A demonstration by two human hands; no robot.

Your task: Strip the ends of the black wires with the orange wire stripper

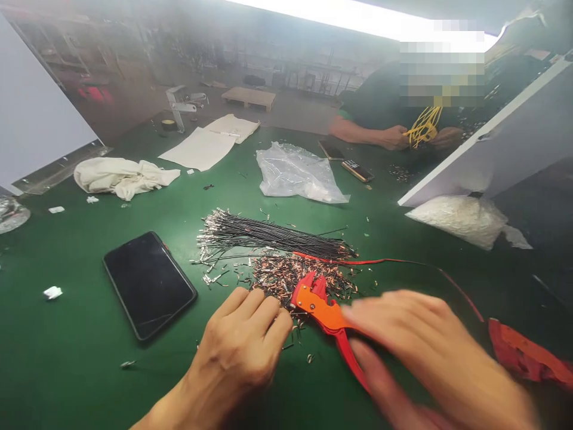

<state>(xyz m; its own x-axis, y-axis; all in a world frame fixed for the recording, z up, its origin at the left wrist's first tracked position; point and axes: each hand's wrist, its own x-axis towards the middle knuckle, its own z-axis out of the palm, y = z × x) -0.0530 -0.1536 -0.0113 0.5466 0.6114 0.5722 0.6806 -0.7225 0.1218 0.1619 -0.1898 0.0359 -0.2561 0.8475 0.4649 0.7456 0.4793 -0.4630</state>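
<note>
Two hands work at the near edge of a green tabletop (89, 370). The left hand (244, 343) is curled, fingers pressed together at the fringe of a heap of small coppery wire ends (295, 276), though what it pinches, if anything, cannot be told. The right hand (430, 346), blurred, lies with fingers spread over the handles of an orange-and-red stripping plier (320, 304), whose head rests on that heap. Judging by this, the step in hand is taking up the tool and a wire; the next move would call for a firm grip on the handles and one lead drawn from the bundle of black wires (273, 236) just behind. A red wire (389, 261) runs off to the right.

Elsewhere lie a dark phone (147, 283), a crumpled cloth (120, 176), paper sheets (210, 143) and a clear plastic bag (295, 173). Across the tabletop another person's hand (394, 137) holds yellow wires (423, 126). Beyond is a dim workshop with shelving.
</note>
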